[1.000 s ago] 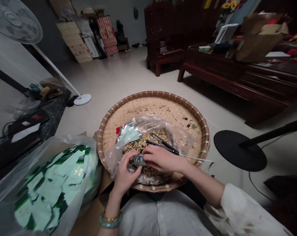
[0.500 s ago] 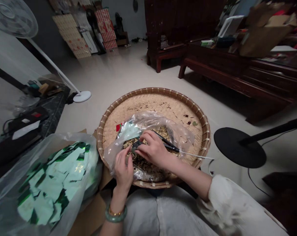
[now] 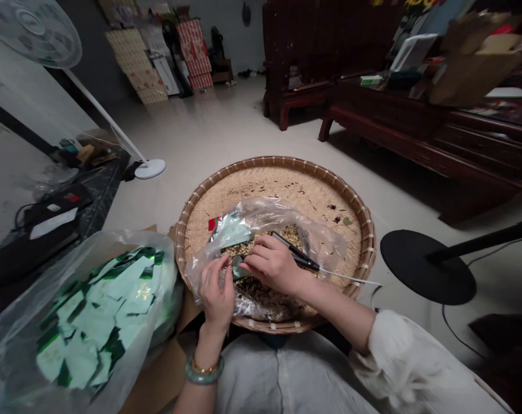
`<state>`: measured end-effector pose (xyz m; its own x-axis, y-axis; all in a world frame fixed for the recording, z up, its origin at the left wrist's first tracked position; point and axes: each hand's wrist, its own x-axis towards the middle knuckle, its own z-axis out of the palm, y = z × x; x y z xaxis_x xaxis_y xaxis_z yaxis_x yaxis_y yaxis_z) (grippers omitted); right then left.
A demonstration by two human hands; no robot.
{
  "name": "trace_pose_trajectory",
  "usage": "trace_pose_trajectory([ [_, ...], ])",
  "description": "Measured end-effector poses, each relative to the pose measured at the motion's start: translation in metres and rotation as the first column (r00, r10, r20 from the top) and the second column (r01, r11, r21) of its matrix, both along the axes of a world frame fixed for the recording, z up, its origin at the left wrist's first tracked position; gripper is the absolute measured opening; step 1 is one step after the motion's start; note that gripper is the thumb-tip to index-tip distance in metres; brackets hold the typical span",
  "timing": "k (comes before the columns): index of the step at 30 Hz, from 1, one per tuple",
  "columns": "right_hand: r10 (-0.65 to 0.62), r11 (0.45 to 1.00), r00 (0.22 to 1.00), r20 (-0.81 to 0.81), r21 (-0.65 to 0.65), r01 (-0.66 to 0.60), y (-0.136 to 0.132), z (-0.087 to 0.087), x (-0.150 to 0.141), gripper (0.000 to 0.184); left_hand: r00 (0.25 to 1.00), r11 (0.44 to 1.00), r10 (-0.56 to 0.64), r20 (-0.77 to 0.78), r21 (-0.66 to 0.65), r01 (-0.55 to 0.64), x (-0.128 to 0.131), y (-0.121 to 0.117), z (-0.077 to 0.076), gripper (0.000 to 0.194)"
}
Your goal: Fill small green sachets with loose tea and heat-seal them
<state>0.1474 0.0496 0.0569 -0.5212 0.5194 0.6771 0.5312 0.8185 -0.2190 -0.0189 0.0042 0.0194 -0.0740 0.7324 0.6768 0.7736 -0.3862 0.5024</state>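
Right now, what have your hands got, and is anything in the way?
Left hand and right hand pinching small foil piece over grain mix. Right hand on corded black tool. Clear plastic bag folds around both, inside bamboo tray.

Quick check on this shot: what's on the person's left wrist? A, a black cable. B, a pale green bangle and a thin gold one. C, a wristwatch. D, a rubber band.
B. The left hand has a pale green bangle at the wrist, with a thin gold bangle right beside it.
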Motion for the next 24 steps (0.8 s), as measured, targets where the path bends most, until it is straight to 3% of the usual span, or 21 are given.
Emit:
trace_pose_trajectory([
  [4,-0.122,0.988,0.99,-0.065,-0.102,0.115,-0.005,0.003,-0.005,0.032,0.986,0.998,-0.02,-0.163,0.047,0.028,0.008,-0.004,-0.004,0.042],
  [8,-0.037,0.955,0.991,-0.128,-0.297,-0.002,-0.007,0.001,-0.012,0.027,0.968,0.999,-0.032,-0.249,-0.024,0.027,0.013,-0.004,-0.015,0.064],
  [10,-0.05,0.899,0.984,-0.174,-0.437,-0.032,-0.007,-0.002,-0.016,0.023,0.971,0.998,-0.033,-0.237,-0.06,0.019,0.012,-0.003,-0.02,0.061],
  [14,-0.112,0.719,0.974,-0.195,-0.692,-0.056,-0.006,-0.006,-0.021,0.027,0.979,0.993,-0.065,-0.191,-0.104,0.046,0.008,0.0,-0.025,0.053],
  [18,-0.066,0.607,0.971,-0.232,-0.781,-0.145,-0.001,-0.008,-0.019,0.035,0.984,0.981,-0.124,-0.13,-0.166,0.102,0.006,-0.001,-0.026,0.049],
  [20,-0.058,0.607,0.949,-0.309,-0.766,-0.213,0.001,-0.009,-0.012,0.036,0.99,0.971,-0.118,-0.08,-0.217,0.098,0.005,-0.003,-0.024,0.048],
  [22,-0.109,0.653,0.926,-0.363,-0.728,-0.208,0.001,-0.01,-0.002,0.034,0.997,0.961,-0.076,-0.011,-0.268,0.07,0.004,-0.005,-0.022,0.049],
  [24,-0.124,0.718,0.942,-0.312,-0.684,-0.132,-0.001,-0.014,0.009,0.022,0.997,0.951,-0.031,0.068,-0.304,0.051,0.002,-0.006,-0.019,0.049],
])
